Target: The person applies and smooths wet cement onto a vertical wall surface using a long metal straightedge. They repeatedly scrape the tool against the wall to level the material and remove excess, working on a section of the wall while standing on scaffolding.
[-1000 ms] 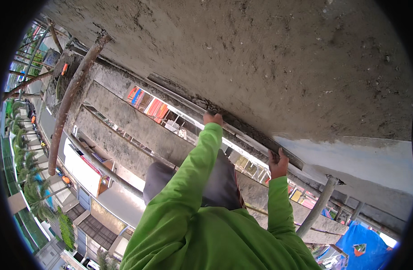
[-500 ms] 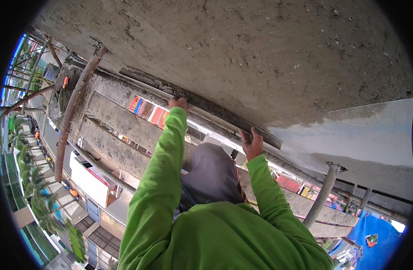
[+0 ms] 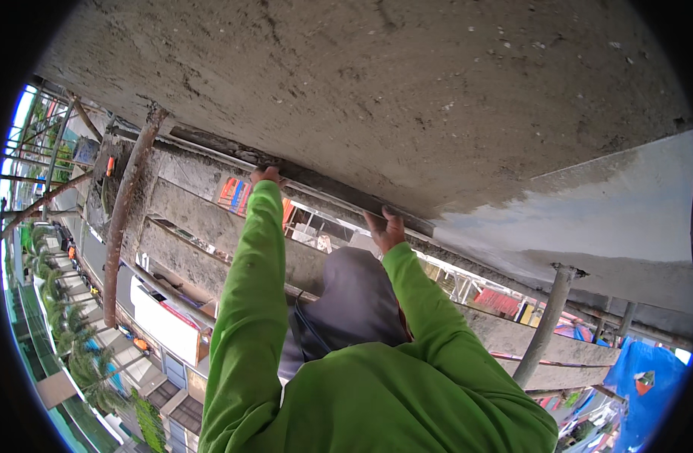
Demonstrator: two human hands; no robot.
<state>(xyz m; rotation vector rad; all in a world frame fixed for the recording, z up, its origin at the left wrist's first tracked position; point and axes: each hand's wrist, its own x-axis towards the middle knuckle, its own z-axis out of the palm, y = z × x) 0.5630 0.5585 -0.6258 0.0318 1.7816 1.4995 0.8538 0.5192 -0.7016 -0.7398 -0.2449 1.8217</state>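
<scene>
A long, narrow straightedge (image 3: 328,186) lies slantwise along the lower part of a grey plastered wall (image 3: 346,90), with wet mortar along its upper side. My left hand (image 3: 267,176) is closed round its lower edge, left of the middle. Nearer its right end, my right hand (image 3: 386,229) grips it with thumb and fingers apart. Both arms reach forward in green sleeves. The fingertips of the left hand are partly hidden against the bar.
Scaffold planks (image 3: 188,204) with gaps between them lie below me. Upright poles stand at left (image 3: 131,204) and right (image 3: 546,325). A paler wall patch (image 3: 588,211) adjoins the plaster. Street and palms (image 3: 82,370) show far below; a blue tarp (image 3: 648,377) hangs at lower right.
The straightedge and both hands have shifted to the left and a little up along the wall. The view has tilted slightly, so the wall and poles sit lower.
</scene>
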